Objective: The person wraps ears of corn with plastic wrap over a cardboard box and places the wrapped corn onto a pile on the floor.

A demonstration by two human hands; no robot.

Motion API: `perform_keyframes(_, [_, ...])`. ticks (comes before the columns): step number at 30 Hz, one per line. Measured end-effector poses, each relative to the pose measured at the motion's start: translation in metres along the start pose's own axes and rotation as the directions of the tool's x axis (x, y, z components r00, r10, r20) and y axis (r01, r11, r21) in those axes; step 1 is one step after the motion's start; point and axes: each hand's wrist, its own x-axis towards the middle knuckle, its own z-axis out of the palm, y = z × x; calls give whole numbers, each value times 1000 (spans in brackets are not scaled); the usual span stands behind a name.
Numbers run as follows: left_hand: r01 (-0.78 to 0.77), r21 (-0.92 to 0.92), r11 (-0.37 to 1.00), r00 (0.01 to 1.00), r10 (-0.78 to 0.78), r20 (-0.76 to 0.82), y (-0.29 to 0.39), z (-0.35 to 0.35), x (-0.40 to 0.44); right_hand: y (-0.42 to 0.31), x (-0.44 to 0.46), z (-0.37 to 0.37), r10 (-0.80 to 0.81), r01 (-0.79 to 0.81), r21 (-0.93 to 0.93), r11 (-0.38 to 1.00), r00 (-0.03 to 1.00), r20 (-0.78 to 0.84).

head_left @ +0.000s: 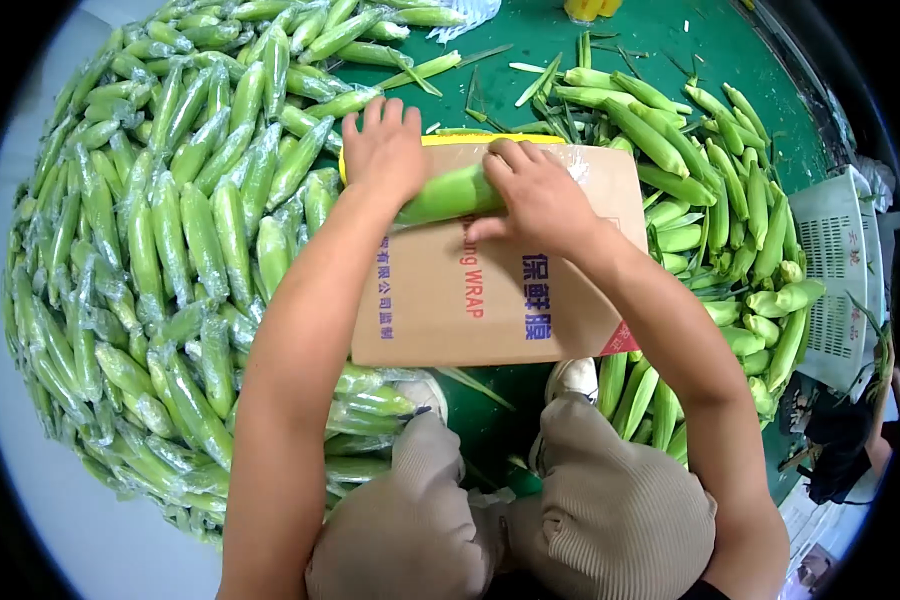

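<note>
An ear of corn in green husk [450, 196] lies crosswise over the upper part of a brown cardboard box [420, 300] with printed lettering. My right hand [530, 195] is wrapped round the right end of this ear, the thumb below it. At the ear's left end, my left hand [384, 150] rests with its fingers spread, pointing at the far edge of the box, where a yellow strip [450, 137] shows. Clear film glints on the box near my right hand.
A big heap of film-wrapped corn [200, 230] spreads on the left. Unwrapped ears [660, 140] are piled on the right, beside a pale green crate [838, 270]. Loose leaves lie on the green floor [530, 40]. Part of another person [850, 430] shows at the right edge.
</note>
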Motion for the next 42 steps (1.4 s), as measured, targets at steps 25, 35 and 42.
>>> perform_keyframes(25, [192, -849, 493, 560, 655, 507, 43, -71, -149, 5, 7, 47, -213, 217, 33, 976, 900, 381])
perform_keyframes(35, [422, -884, 203, 177, 938, 299, 41, -31, -289, -119, -111, 20, -728, 187, 756, 627, 486, 483])
perform_keyframes(42, [144, -793, 592, 328, 728, 603, 3, -103, -213, -132, -181, 8, -449, -923, 374, 88, 298, 842])
